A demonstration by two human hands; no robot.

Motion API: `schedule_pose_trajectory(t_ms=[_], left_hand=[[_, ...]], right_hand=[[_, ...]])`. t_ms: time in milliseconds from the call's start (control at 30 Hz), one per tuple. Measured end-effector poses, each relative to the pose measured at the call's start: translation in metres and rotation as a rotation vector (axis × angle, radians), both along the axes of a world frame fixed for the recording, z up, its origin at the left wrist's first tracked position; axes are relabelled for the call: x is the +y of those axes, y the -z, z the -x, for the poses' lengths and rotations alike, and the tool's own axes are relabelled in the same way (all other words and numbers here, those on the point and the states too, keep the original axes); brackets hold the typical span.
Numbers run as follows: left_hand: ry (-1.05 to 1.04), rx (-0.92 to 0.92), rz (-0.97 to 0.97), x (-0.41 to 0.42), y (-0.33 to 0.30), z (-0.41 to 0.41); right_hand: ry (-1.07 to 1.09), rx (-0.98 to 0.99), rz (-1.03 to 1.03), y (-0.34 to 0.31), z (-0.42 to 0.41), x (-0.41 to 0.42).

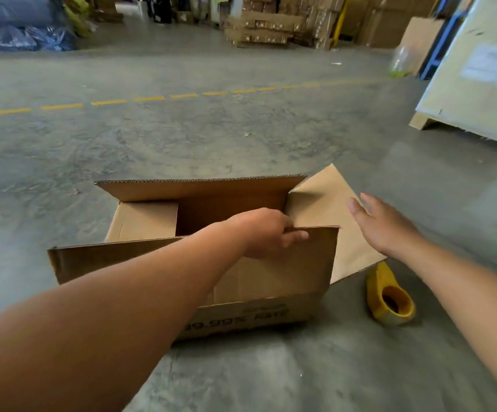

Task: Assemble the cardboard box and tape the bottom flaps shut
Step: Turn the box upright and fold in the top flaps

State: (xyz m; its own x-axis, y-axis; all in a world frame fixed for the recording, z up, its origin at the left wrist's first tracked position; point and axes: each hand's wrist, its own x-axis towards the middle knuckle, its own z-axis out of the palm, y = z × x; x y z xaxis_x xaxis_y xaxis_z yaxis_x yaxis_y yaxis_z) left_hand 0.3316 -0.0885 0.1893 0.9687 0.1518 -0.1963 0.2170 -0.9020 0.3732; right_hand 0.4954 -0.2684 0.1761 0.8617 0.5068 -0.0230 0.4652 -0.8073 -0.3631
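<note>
A brown cardboard box [271, 281] stands on the concrete floor with its flaps up and its inside open to view. My left hand [266, 230] grips the top edge of the near long flap, fingers curled over it. Over the right side flap [324, 197], which leans outward, my right hand [385, 226] hovers flat with fingers apart and holds nothing. The left side flap is folded inward. A yellow tape dispenser [390, 298] lies on the floor just right of the box, below my right forearm.
A large pale crate [479, 69] on wooden feet stands at the right. Stacked cartons [271, 25] and blue wrapped bundles [18, 37] line the back. A dashed yellow line [149, 99] crosses the floor.
</note>
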Motion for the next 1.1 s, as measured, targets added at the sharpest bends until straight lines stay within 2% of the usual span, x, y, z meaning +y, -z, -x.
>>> schedule_pose_trajectory(t_ms=[233, 300, 467, 567, 667, 767, 800, 933, 1033, 1100], left_hand=[[0.057, 0.093, 0.21, -0.025, -0.011, -0.003], [0.04, 0.113, 0.268, -0.031, -0.009, 0.001], [0.002, 0.1, 0.384, -0.039, -0.006, 0.006], [-0.024, 0.123, 0.437, -0.04, -0.004, 0.007], [-0.07, 0.184, 0.529, -0.036, -0.009, 0.008], [-0.195, 0.234, 0.719, -0.02, -0.01, 0.003], [-0.21, 0.24, 0.694, -0.012, -0.009, 0.0], [-0.298, 0.061, 0.115, 0.032, 0.0, -0.015], [-0.469, -0.054, 0.073, 0.071, 0.011, -0.022], [-0.513, -0.112, 0.03, 0.09, 0.018, -0.028]], right_hand=[[0.077, 0.447, -0.472, -0.008, -0.003, -0.005], [0.043, 0.504, -0.528, -0.011, 0.005, 0.008], [0.016, 0.526, -0.553, -0.011, 0.038, 0.036], [-0.033, 0.426, -0.544, -0.003, 0.046, 0.038], [-0.045, 0.301, -0.422, 0.0, 0.048, 0.035], [-0.052, 0.201, -0.302, -0.001, 0.05, 0.035], [-0.052, 0.181, -0.271, -0.001, 0.051, 0.035], [-0.052, 0.133, -0.206, -0.002, 0.053, 0.033], [-0.082, 0.12, -0.202, 0.0, 0.055, 0.029], [-0.1, 0.128, -0.201, 0.001, 0.054, 0.028]])
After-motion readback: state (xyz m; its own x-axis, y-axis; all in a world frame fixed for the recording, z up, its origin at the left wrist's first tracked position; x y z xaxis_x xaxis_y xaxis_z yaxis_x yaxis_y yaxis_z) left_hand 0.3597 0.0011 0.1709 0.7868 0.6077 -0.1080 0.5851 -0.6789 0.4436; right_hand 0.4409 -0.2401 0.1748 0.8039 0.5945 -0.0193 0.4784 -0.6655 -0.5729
